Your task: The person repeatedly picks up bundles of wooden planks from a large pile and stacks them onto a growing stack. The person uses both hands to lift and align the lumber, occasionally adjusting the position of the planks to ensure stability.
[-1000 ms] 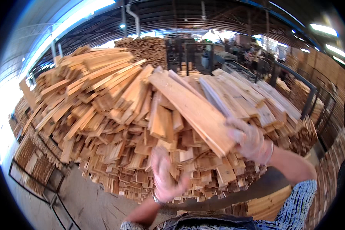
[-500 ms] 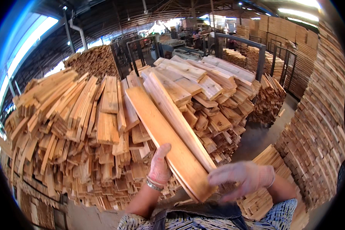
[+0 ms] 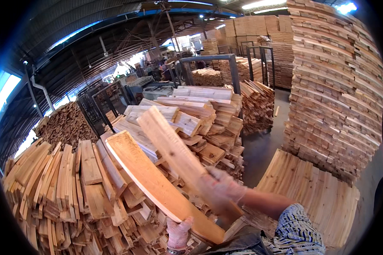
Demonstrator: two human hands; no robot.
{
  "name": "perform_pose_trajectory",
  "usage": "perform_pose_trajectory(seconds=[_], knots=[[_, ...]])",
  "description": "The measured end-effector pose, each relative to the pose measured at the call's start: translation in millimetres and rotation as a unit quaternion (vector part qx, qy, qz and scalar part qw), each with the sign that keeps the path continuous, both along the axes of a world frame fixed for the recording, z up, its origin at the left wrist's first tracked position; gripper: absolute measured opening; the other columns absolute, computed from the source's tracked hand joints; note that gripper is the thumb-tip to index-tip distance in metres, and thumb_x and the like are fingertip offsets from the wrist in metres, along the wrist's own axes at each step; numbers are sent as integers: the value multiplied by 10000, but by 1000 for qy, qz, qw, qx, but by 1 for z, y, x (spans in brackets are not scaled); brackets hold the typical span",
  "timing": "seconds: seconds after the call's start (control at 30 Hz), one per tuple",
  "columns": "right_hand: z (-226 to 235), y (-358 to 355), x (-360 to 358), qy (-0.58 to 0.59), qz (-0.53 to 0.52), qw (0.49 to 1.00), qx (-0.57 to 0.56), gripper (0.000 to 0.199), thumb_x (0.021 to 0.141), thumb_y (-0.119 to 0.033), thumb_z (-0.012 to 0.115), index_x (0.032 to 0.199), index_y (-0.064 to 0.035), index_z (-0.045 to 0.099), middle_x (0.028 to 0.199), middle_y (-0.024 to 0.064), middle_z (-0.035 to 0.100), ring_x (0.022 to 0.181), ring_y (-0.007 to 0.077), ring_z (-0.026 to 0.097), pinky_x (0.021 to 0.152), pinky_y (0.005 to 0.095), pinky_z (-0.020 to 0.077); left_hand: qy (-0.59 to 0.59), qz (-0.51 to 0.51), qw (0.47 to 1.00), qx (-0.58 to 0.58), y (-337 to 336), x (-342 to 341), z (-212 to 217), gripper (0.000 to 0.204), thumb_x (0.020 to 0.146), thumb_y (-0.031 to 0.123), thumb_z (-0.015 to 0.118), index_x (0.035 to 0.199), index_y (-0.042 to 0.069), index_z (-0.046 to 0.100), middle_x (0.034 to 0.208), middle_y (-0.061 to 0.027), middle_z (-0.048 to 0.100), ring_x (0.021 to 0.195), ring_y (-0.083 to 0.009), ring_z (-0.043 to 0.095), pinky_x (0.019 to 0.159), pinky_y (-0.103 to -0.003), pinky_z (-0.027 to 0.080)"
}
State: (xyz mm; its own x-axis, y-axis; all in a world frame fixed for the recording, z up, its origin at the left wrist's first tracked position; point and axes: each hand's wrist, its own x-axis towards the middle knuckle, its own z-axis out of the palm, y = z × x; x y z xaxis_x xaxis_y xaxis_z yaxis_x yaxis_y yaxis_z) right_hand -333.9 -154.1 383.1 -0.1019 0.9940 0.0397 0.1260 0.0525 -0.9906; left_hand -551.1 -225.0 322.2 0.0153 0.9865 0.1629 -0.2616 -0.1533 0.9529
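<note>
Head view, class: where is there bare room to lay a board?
Grey floor shows mostly bare between the small pile and the tall stack. The low boards, between that stack and the right sleeve, look unoccupied. Crowded: the loose heap, and around the orange board at the left hand and paler board at the right hand.

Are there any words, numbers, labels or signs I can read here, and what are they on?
None that I can read.
I see no lettering on the left board, the right board or the tall wood stack.
The far machines are too small and blurred to tell.
</note>
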Motion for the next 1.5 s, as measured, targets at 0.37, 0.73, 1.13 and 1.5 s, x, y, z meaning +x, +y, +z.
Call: perform_pose_trajectory(seconds=[0.37,0.73,1.13,1.5], knots=[[-55,-97,92,-164,-46,985,35,1175,825,-583,723,1576,62,91,1588,299,272,1478,390,311,1202,394,281,-165,-273,933,-164,24,153,-41,803,992,615,510,1492,2,373,1412,-165,495,1245,-301,542,1066,-423,451],[-120,-229,243,149,-266,951,-57,1214,701,-348,897,1615,-75,146,1470,175,504,1309,222,526,1095,330,422,23,-454,880,-139,-44,346,-45,673,1004,411,556,1523,47,332,1383,-171,492,1234,-298,540,1026,-413,475],[-205,-465,425,-114,-564,777,-256,956,753,-329,770,1576,-164,313,1313,282,560,1205,437,570,1034,443,469,558,-474,678,59,-60,586,-273,1095,827,529,739,1569,-27,156,1525,-301,340,1360,-381,431,1084,-438,414],[-268,-607,538,-349,-616,487,-511,733,807,-423,732,1480,-285,474,1346,221,525,1211,386,558,1022,465,464,795,-424,413,131,-62,601,-312,1463,656,733,740,1573,1,-133,1609,-380,-35,1506,-523,43,1205,-617,96]])
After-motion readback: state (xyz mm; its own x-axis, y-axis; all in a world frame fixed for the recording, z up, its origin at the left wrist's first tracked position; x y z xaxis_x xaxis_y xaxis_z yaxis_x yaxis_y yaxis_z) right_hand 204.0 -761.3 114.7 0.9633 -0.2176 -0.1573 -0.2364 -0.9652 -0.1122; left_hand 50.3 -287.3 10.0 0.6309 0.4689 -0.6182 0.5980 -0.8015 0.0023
